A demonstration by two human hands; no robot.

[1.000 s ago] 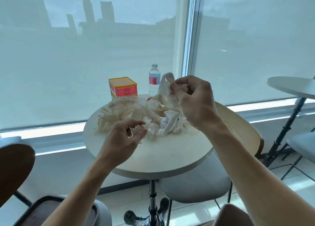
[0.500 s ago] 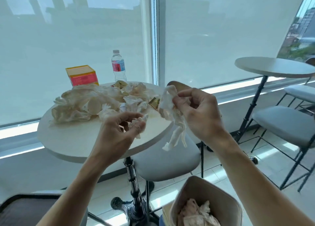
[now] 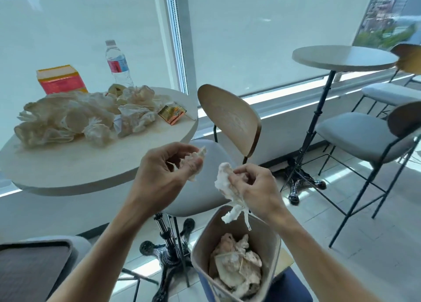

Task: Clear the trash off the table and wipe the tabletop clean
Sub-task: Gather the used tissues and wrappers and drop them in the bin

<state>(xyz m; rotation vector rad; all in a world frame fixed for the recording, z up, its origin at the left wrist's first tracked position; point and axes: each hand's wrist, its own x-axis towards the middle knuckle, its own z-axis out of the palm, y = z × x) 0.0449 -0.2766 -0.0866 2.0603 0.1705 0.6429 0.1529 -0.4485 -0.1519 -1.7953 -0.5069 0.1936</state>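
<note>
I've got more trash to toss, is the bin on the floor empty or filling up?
Partly full: the bin holds crumpled paper well below its rim.

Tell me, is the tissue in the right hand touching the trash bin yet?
Cannot tell. In the head view the tissue dangles across the trash bin rim; contact unclear.

A café or canteen seating area: small round pedestal counters [image 3: 68, 165] and [image 3: 341, 59], cushioned chairs [image 3: 230, 117] with curved wooden backs, floor-length windows [image 3: 262, 39] behind roller blinds, pale tiled floor [image 3: 376, 256].
</note>
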